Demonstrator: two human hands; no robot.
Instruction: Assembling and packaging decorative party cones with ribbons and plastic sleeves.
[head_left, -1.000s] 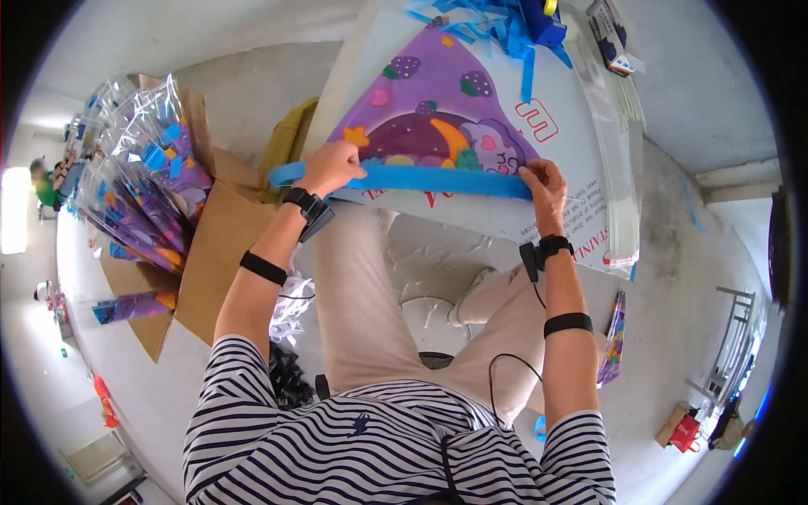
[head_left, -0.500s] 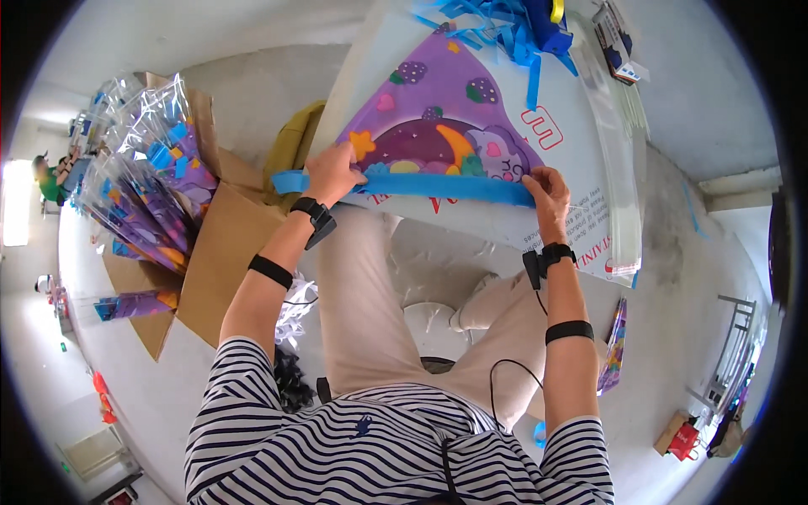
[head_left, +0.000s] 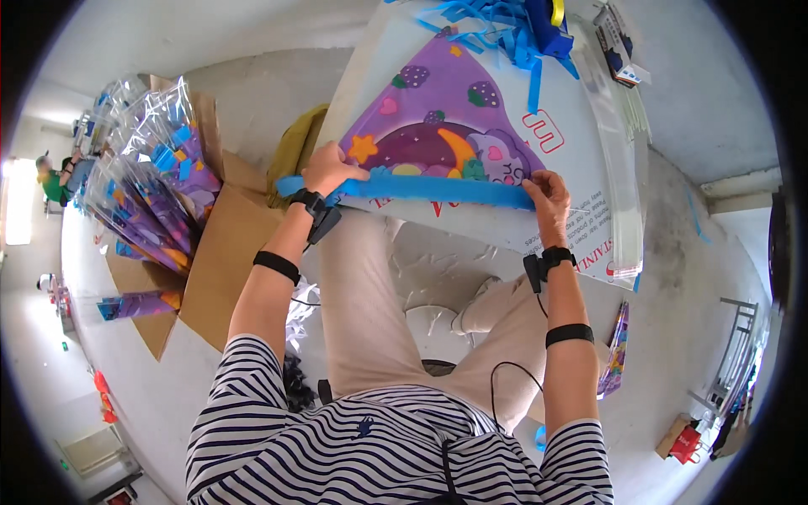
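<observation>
A purple triangular printed sheet (head_left: pixel 450 101), with a moon, stars and berries on it, lies flat on a white printed board (head_left: pixel 581 126) with its point away from me. Along its near edge runs a blue strip (head_left: pixel 438 189). My left hand (head_left: pixel 330 172) is closed on the strip near its left end, beside the sheet's left corner; a short end sticks out past the hand. At the right corner my right hand (head_left: pixel 550 198) pinches the strip's other end, thumb and forefinger together. Whether the fingers also grip the sheet I cannot tell.
Loose blue strips (head_left: pixel 488 34) and a blue tape dispenser (head_left: pixel 549 29) are at the board's far edge. Clear plastic sleeves (head_left: pixel 619 168) line its right side. At left stands an open cardboard box (head_left: pixel 227 261) holding several wrapped purple packages (head_left: pixel 143 202). A small box (head_left: pixel 617 46) is far right.
The fingers of my left hand have drawn back slightly from the sheet's left corner onto the strip. My right hand stays at its corner.
</observation>
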